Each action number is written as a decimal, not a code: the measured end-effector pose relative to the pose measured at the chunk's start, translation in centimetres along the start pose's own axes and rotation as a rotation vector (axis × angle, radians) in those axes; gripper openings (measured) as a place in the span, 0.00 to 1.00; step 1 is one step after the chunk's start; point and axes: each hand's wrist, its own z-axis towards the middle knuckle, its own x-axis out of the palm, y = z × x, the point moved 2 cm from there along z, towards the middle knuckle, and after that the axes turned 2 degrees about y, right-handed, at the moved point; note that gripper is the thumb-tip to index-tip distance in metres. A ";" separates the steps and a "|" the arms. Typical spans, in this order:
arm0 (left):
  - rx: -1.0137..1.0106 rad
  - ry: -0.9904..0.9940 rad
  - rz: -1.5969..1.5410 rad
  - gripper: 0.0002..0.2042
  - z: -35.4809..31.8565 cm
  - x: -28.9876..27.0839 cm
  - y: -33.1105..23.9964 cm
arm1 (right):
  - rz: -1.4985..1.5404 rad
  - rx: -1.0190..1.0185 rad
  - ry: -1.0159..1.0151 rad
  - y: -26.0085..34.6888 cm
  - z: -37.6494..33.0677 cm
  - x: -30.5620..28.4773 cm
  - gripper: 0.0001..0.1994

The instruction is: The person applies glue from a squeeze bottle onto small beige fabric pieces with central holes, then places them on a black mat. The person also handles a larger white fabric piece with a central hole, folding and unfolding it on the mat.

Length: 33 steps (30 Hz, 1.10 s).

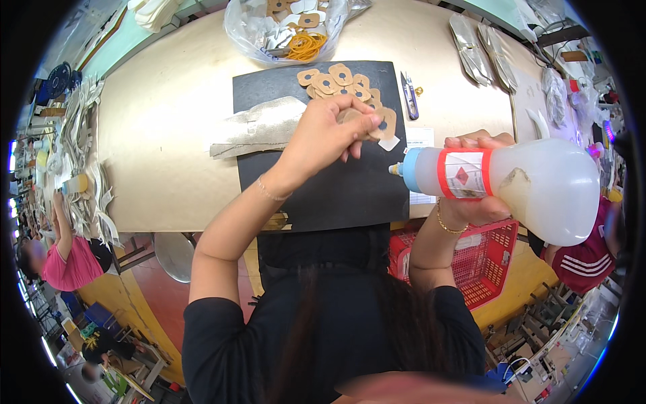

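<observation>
My left hand [333, 131] pinches a few tan rounded patches [385, 123] with dark round centres between thumb and fingers; a small white tab [389, 143] sticks out below them. In my right hand [474, 209] is a translucent squeeze bottle [562, 176] with a light blue cap and a red-bordered label. It lies nearly level, its yellowish nozzle pointing left at the patches but apart from them. More tan patches [340, 79] lie heaped on a black mat [323, 195], beyond my left hand. A silvery-beige cut piece [259, 126] rests on the mat's left part, partly behind my forearm.
Thread snips [409, 96] lie right of the mat. At the far edge stands a clear plastic bag [245, 34] with patches and orange rubber bands. Silvery pieces [471, 50] lie far right. A red basket [498, 262] is below the table. Other people work at both sides.
</observation>
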 end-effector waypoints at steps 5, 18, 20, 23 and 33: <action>0.056 -0.127 0.245 0.12 4.9 -2.1 1.0 | 0.014 -0.010 -0.005 -0.1 -0.1 -0.2 0.40; -0.072 0.081 -0.189 0.13 0.8 -1.2 1.8 | -0.376 -0.046 -0.300 0.3 1.0 0.3 0.45; -0.047 0.080 -0.148 0.13 0.2 -0.5 1.2 | -0.423 -0.053 -0.328 0.5 1.3 0.6 0.45; -0.059 0.088 -0.138 0.12 -0.5 0.2 0.5 | -0.460 -0.044 -0.317 0.5 1.5 0.9 0.46; -0.093 0.077 -0.087 0.09 -1.4 0.7 -0.3 | -0.651 -0.039 -0.332 -0.1 1.1 1.8 0.47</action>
